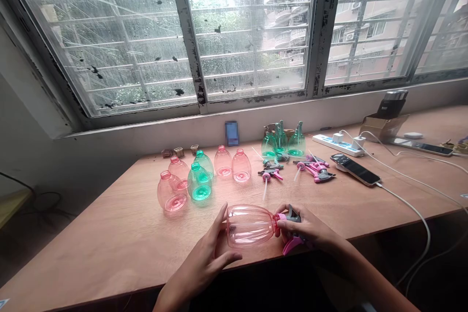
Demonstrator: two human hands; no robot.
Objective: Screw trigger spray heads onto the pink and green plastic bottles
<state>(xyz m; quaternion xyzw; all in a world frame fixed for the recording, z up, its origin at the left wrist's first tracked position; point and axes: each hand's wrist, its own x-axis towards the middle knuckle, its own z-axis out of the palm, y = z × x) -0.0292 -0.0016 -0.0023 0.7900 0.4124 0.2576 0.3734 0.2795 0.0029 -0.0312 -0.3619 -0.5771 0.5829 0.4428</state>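
Observation:
A clear pink spray bottle (pixel 250 225) lies on its side in the air above the table's front edge, its base toward the left. At its neck, my right hand (pixel 310 226) is closed on the trigger sprayer head (pixel 293 215), which has a pink collar, a grey top and a pink trigger. My left hand (pixel 206 253) is open around the base, thumb below and fingers at the far side; whether it touches the plastic is hard to tell. Beyond stand headless pink bottles (pixel 241 168) and two green bottles (pixel 200 185).
Loose pink-and-grey sprayer heads (pixel 317 169) lie on the wooden table (pixel 120 234) beyond my right hand. Green bottles with heads (pixel 297 144) stand behind them. To the right are a corded phone (pixel 356 169), a white power strip (pixel 338 145) and trailing white cables (pixel 413 204).

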